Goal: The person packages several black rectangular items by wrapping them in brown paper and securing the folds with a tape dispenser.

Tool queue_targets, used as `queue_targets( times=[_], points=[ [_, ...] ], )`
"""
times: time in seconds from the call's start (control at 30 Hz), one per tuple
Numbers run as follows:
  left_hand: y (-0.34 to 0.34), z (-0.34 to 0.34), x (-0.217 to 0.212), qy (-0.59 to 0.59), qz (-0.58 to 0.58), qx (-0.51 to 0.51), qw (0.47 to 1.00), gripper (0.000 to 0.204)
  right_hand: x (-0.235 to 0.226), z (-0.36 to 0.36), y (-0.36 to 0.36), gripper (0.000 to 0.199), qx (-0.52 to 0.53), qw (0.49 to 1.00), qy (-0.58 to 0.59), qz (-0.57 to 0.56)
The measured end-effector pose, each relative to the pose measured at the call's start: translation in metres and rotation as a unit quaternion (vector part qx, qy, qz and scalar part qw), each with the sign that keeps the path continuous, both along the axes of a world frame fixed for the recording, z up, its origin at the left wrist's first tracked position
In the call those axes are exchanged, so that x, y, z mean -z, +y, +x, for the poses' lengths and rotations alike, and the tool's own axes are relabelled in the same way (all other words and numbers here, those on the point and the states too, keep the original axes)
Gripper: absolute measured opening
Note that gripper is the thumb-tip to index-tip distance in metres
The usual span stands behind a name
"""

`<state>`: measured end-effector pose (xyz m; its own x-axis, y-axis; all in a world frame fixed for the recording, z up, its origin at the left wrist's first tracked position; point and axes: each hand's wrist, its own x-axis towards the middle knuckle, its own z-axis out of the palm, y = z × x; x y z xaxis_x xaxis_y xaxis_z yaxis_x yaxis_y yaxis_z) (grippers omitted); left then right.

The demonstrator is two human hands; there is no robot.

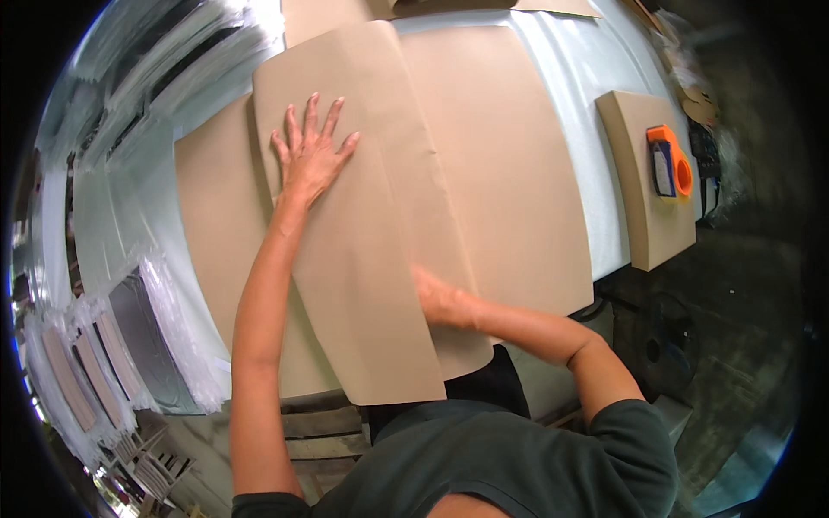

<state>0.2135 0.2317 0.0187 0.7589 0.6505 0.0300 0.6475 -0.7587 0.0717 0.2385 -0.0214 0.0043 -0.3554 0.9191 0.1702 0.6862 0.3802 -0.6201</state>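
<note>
A large sheet of brown kraft paper [345, 224] lies folded over in front of me, with a creased flap down its middle. My left hand [311, 160] presses on its upper left part, palm down, with the fingers spread. Low on the fold is my right hand [440, 300], blurred by motion, its fingers smeared against the paper. Whether it grips the edge or slides along it, I cannot make out. More flat brown paper [509, 164] extends beneath on the right, and another part [211, 207] shows at the left.
The table [587, 112] has a pale, shiny cover. On its right side a brown box [635, 198] carries an orange tape dispenser [680, 168]. Plastic-wrapped stacks [164, 328] line the left, with more clear-wrapped packs [181, 69] at the far left. Wooden slats [324, 436] show below the near edge.
</note>
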Motion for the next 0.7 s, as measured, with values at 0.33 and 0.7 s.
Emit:
queue_targets(
  times=[0.33,0.7],
  points=[
    [0.016,-0.007,-0.009,0.109,-0.011,-0.019,0.994,0.068,-0.073,0.223,-0.149,0.028,0.343,0.934,0.024,-0.094],
    [0.02,0.014,-0.012,0.137,-0.013,0.07,0.988,0.071,-0.083,0.421,-0.192,0.085,0.722,0.616,-0.295,-0.114]
  ],
)
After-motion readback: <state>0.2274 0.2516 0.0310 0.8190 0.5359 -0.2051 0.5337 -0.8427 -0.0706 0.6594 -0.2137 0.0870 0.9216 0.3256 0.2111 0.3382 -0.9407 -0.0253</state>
